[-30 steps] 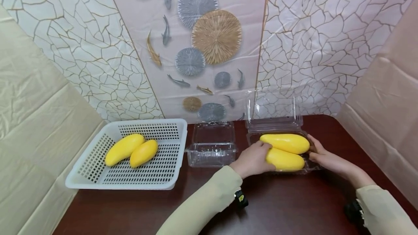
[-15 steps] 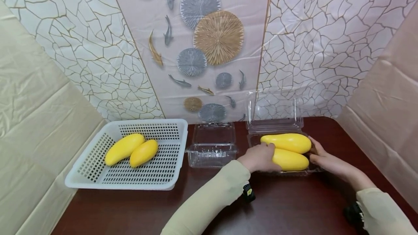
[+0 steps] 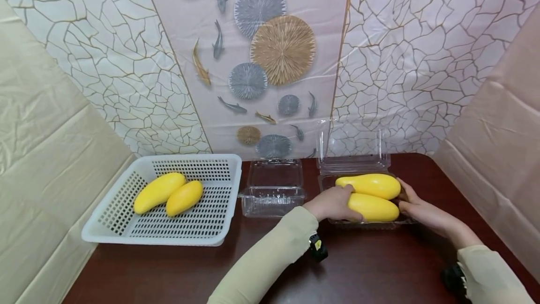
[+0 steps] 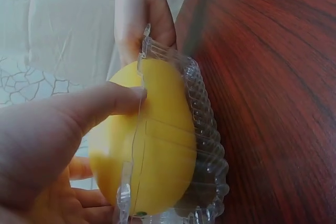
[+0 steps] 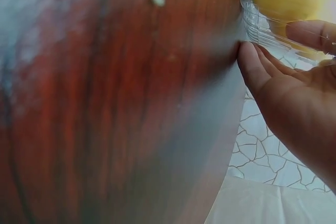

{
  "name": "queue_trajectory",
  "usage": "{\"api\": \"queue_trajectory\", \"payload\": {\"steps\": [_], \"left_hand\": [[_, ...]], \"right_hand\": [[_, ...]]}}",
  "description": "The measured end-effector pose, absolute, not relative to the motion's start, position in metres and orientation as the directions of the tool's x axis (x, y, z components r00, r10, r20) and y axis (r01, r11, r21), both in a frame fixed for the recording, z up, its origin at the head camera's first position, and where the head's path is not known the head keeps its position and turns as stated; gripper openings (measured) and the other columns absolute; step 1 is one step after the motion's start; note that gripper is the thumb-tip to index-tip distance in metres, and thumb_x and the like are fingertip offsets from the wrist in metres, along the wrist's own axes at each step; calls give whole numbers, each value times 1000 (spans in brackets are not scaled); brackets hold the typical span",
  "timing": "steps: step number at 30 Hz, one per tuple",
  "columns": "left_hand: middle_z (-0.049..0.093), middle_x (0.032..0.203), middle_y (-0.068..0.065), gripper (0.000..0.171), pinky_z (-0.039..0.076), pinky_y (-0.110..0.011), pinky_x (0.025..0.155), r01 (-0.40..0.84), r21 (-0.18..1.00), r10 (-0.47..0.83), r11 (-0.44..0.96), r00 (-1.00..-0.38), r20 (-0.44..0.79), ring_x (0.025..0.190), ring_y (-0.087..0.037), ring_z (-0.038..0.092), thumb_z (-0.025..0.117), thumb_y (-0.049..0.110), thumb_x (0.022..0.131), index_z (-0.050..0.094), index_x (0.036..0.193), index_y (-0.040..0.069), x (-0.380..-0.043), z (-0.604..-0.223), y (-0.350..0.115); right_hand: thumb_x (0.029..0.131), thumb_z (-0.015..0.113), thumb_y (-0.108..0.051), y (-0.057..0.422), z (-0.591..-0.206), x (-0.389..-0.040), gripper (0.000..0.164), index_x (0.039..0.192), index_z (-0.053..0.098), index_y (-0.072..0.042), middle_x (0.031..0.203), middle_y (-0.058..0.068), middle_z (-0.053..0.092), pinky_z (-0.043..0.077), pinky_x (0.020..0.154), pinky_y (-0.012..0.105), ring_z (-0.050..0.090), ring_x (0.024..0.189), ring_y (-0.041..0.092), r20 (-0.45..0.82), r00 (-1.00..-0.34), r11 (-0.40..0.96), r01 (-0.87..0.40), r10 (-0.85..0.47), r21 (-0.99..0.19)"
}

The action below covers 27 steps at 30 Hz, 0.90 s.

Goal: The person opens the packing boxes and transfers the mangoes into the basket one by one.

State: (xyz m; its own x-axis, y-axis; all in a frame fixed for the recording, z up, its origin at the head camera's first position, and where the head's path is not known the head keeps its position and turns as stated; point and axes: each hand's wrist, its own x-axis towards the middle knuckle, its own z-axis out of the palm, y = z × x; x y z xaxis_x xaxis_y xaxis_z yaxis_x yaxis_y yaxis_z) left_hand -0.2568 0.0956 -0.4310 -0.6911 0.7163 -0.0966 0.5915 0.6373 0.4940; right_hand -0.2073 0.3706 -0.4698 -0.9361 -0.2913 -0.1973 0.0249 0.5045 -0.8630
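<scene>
Two yellow mangoes lie side by side in a clear plastic clamshell box (image 3: 356,165), its lid raised at the back. My left hand (image 3: 331,203) grips the left end of the front mango (image 3: 375,208), thumb toward the near side; the rear mango (image 3: 371,186) lies just beyond its fingers. In the left wrist view the front mango (image 4: 163,150) sits partly below the box's rim, behind the clear wall (image 4: 207,124). At the box's right end my right hand (image 3: 422,210) pinches the side wall. The right wrist view shows that hand (image 5: 294,95) with fingertips at the outer bottom edge.
A white perforated basket (image 3: 228,215) on the left holds two more mangoes (image 3: 173,193). Between basket and filled box stands another clear clamshell box (image 3: 272,203), lid up. Everything rests on a dark red-brown table (image 3: 358,266), with patterned cloth walls behind and at the sides.
My left hand and the front mango have shifted slightly right inside the box. The right hand keeps its hold at the box's right end. The head view has moved a little.
</scene>
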Motion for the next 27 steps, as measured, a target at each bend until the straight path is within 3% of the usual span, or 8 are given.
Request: {"api": "queue_trajectory", "payload": {"steps": [7,9,10,14,19,27], "left_hand": [[58,95,8,65,42,-16,70,605,492,714,626,-699,-48,82,-5,54,80,48,82,57,131,12,-259,-429,97],[57,96,8,64,42,-16,71,616,483,719,623,-693,-43,84,-5,53,79,48,82,58,131,12,-260,-427,96],[57,98,7,64,42,-16,71,619,480,722,622,-691,-44,85,-5,52,79,48,82,58,132,13,-260,-425,95],[58,106,6,68,42,-18,73,624,464,722,628,-690,-50,89,-5,51,79,49,83,57,136,14,-262,-418,91],[59,115,4,70,43,-18,74,619,448,708,645,-705,-44,90,-6,52,79,49,82,56,139,16,-262,-409,85],[58,101,6,63,43,-21,66,667,350,706,657,-708,23,83,-7,53,78,52,82,61,130,16,-260,-390,81]], "right_hand": [[103,41,-4,370,-469,-208,87,152,-31,-4,157,40,-10,46,96,34,6,142,61,-216,-931,447,66,-293,-892],[104,40,-5,369,-468,-207,86,152,-31,-5,157,40,-11,45,99,37,5,142,60,-222,-931,440,77,-289,-895],[105,40,-5,369,-468,-207,85,152,-31,-5,157,40,-12,44,103,43,4,142,60,-222,-932,434,81,-286,-897],[109,38,-10,367,-469,-208,82,152,-32,-5,156,41,-17,24,109,67,-3,142,60,-230,-936,420,102,-268,-902],[110,37,-14,367,-468,-210,81,152,-32,-6,156,39,-21,16,109,72,-7,142,60,-237,-937,402,119,-256,-908],[111,37,-16,366,-470,-208,79,153,-29,-5,158,37,-18,17,110,67,-5,143,59,-225,-936,409,100,-270,-907]]}}
